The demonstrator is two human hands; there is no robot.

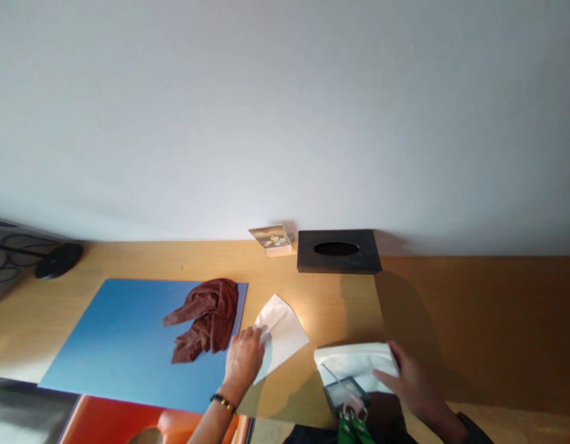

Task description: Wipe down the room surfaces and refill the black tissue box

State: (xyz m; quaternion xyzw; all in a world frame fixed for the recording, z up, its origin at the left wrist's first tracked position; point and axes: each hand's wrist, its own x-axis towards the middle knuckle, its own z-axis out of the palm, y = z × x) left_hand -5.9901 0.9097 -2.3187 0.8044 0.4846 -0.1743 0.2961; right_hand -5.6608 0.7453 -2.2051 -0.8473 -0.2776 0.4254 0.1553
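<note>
My left hand (pixel 245 359), with a dark beaded bracelet at the wrist, has its fingers closed on the left edge of a white tissue (pixel 285 342) above the wooden table. My right hand (pixel 408 379) grips the right end of a folded white stack of tissues (pixel 354 356) near the table's front edge. Its thumb lies over the front and the other fingers are partly hidden behind. A black tissue box (pixel 308 250) with an oval opening stands beyond both hands, against the wall. Left of my left hand, a crumpled brown cloth (pixel 213 317) rests on a blue mat (pixel 123 339).
A small picture card in a stand (pixel 272 239) is beside the tissue box. At the far left are a black round base (pixel 58 260) and cables (pixel 10 259). An orange chair (pixel 113 419) sits below the table edge. A badge on a green lanyard (pixel 352 428) hangs before me.
</note>
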